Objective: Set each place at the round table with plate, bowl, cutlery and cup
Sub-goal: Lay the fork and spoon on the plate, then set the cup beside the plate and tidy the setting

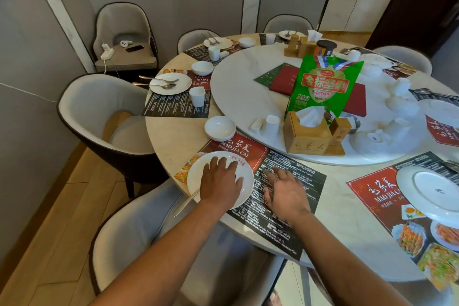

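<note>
Plate [221, 179] under our flat left hand [218, 179] overhangs the worktop [173, 146] edge on the placemat [285, 181], so a shove could tip it and the utensil [186, 202] beneath onto the chair. Our right hand [285, 189] lies open, gripping nothing. We count one bowl [220, 128] here, one cup [270, 124] beside it on the turntable [238, 97], and two finished places beyond.
</note>
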The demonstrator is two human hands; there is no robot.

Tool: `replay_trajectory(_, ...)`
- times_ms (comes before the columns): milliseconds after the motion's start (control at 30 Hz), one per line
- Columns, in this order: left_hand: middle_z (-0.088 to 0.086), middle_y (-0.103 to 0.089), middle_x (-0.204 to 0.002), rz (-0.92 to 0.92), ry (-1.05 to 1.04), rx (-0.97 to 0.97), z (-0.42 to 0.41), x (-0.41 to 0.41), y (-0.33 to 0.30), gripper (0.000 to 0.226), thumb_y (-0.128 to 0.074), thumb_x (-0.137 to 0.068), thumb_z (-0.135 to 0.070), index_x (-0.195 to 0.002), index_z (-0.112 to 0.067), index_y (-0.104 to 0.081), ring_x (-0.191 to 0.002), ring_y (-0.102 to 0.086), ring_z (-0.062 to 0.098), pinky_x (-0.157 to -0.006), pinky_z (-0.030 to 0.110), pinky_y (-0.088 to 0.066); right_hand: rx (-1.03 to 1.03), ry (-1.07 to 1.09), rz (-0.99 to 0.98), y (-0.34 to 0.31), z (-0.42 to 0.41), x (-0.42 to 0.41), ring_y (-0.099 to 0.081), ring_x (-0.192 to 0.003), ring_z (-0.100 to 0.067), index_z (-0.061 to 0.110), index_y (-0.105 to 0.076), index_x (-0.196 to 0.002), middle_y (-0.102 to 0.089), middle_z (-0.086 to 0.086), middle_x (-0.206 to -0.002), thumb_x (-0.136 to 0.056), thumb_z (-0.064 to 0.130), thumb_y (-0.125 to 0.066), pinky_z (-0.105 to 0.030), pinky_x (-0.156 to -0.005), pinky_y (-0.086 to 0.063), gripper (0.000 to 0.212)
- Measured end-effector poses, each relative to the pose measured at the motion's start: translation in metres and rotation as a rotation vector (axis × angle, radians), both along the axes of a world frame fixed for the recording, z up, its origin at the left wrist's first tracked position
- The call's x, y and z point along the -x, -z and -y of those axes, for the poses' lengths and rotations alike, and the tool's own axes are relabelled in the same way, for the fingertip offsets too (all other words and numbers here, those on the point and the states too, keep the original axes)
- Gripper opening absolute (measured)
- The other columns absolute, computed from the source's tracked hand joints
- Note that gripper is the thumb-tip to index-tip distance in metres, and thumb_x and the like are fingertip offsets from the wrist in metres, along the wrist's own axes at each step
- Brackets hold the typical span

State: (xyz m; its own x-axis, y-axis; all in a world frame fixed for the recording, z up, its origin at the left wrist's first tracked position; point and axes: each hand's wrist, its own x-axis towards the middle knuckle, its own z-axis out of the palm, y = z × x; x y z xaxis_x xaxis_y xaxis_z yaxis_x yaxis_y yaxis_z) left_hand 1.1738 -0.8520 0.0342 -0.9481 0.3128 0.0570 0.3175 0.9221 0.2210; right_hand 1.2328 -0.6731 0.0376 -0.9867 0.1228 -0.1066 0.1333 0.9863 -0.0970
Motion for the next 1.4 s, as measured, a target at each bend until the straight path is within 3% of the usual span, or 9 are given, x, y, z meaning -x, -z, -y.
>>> replay_trajectory(100,0.004,-0.038,-0.157,-0.033,0.005,-0.027,-0.016,0.015,-0.011,0.052,-0.046,-0.102,-0.047,-0.149,-0.025,-0.042,-0.147,-0.025,0.029,-0.120,0.048,-0.025,-0.011,-0.009,-0.027,-0.008,-0.006,0.022,-0.034,-0.141,-0.026,0.028,-0.033,-0.152,-0.041,-0.006,-0.152,-0.101,0.042,-0.042,-0.046,-0.116,-0.030,0.054)
replay_trajectory(167,0.003,-0.045,-0.151,-0.072,0.010,-0.047,-0.027,0.028,-0.016,0.048,-0.050,-0.100,-0.044,-0.144,-0.024,-0.049,-0.142,-0.032,0.028,-0.116,0.048,-0.031,-0.038,-0.022,-0.060,-0.010,-0.014,0.038,-0.037,-0.138,-0.026,0.028,-0.040,-0.148,-0.045,-0.006,-0.148,-0.098,0.041,-0.045,-0.046,-0.115,-0.032,0.052)
replay_trajectory(267,0.004,-0.063,-0.127,-0.141,-0.005,-0.022,-0.042,0.052,-0.026,0.036,-0.056,-0.097,-0.040,-0.125,-0.019,-0.063,-0.123,-0.049,0.027,-0.102,0.047,-0.042,-0.102,-0.069,-0.101,-0.016,-0.029,0.068,-0.041,-0.135,-0.028,0.024,-0.047,-0.143,-0.049,-0.006,-0.145,-0.092,0.038,-0.055,-0.047,-0.110,-0.035,0.054)
replay_trajectory(400,0.005,-0.067,-0.109,-0.127,-0.030,0.046,-0.061,0.092,-0.034,0.028,-0.058,-0.095,-0.039,-0.110,-0.018,-0.069,-0.111,-0.055,0.027,-0.094,0.044,-0.046,-0.124,-0.057,-0.161,-0.030,-0.047,0.120,-0.040,-0.135,-0.029,0.022,-0.053,-0.138,-0.052,-0.007,-0.141,-0.088,0.033,-0.065,-0.044,-0.111,-0.029,0.052)
replay_trajectory(600,0.005,-0.065,-0.117,-0.076,-0.045,0.079,-0.089,0.150,-0.027,0.034,-0.053,-0.098,-0.036,-0.125,-0.018,-0.064,-0.114,-0.054,0.026,-0.096,0.043,-0.044,-0.190,-0.047,-0.147,-0.039,-0.080,0.194,-0.039,-0.134,-0.030,0.021,-0.051,-0.136,-0.050,-0.008,-0.141,-0.085,0.033,-0.064,-0.044,-0.114,-0.026,0.054)
replay_trajectory(767,0.007,-0.062,-0.119,-0.025,-0.005,0.132,-0.114,0.179,-0.011,0.039,-0.053,-0.099,-0.043,-0.127,-0.017,-0.061,-0.116,-0.052,0.027,-0.098,0.042,-0.042,-0.171,-0.064,-0.081,-0.030,-0.101,0.224,-0.044,-0.131,-0.026,0.025,-0.050,-0.138,-0.053,-0.005,-0.138,-0.081,0.046,-0.068,-0.046,-0.115,-0.023,0.063)
replay_trajectory(1000,0.006,-0.065,-0.112,0.022,-0.012,0.150,-0.142,0.205,0.008,0.027,-0.061,-0.097,-0.035,-0.116,-0.016,-0.062,-0.107,-0.059,0.025,-0.090,0.035,-0.045,-0.165,-0.117,-0.091,-0.016,-0.104,0.225,-0.042,-0.135,-0.026,0.029,-0.049,-0.138,-0.061,0.001,-0.130,-0.086,0.052,-0.060,-0.052,-0.115,-0.018,0.058)
replay_trajectory(1133,0.008,-0.065,-0.111,0.087,-0.061,0.088,-0.147,0.210,0.011,0.020,-0.063,-0.095,-0.021,-0.114,-0.012,-0.064,-0.104,-0.065,0.026,-0.088,0.034,-0.052,-0.155,-0.133,-0.110,-0.015,-0.107,0.225,-0.041,-0.136,-0.028,0.028,-0.048,-0.139,-0.061,0.000,-0.132,-0.087,0.051,-0.060,-0.052,-0.116,-0.019,0.058)
replay_trajectory(1400,0.008,-0.058,-0.118,0.101,-0.136,0.052,-0.115,0.186,0.000,0.032,-0.068,-0.088,-0.010,-0.119,-0.013,-0.057,-0.106,-0.063,0.027,-0.086,0.035,-0.051,-0.138,-0.122,-0.086,-0.023,-0.102,0.217,-0.029,-0.143,-0.030,0.024,-0.034,-0.148,-0.048,-0.003,-0.144,-0.087,0.053,-0.060,-0.055,-0.117,-0.015,0.073)
